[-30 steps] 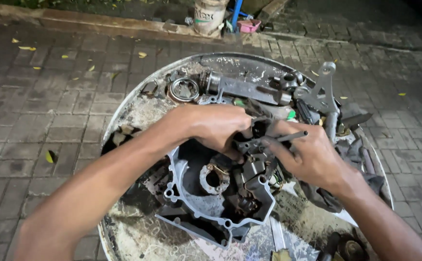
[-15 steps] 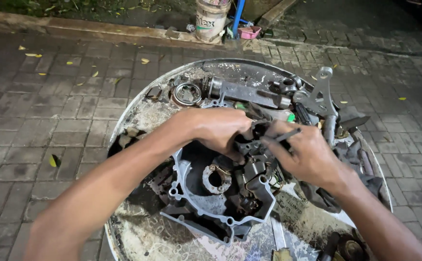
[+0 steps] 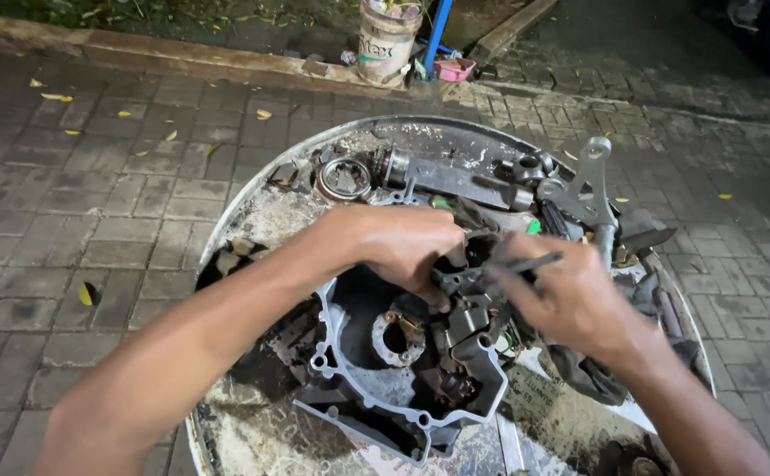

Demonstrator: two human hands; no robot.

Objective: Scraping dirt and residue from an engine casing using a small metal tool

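Both hands work over a grey engine crankcase cover (image 3: 376,388) lying in a grimy round metal tray (image 3: 252,207) on a brick-paved floor (image 3: 67,194). The left hand (image 3: 402,242) has its grip closed on the dark greasy parts (image 3: 455,278) at the cover's upper edge. The right hand (image 3: 570,295), just beside it, has its grip pinched on a thin dark rod-like tool (image 3: 526,263) pointing toward those parts. A ring-shaped bearing (image 3: 343,179) and a metal bracket (image 3: 589,181) lie farther back in the tray.
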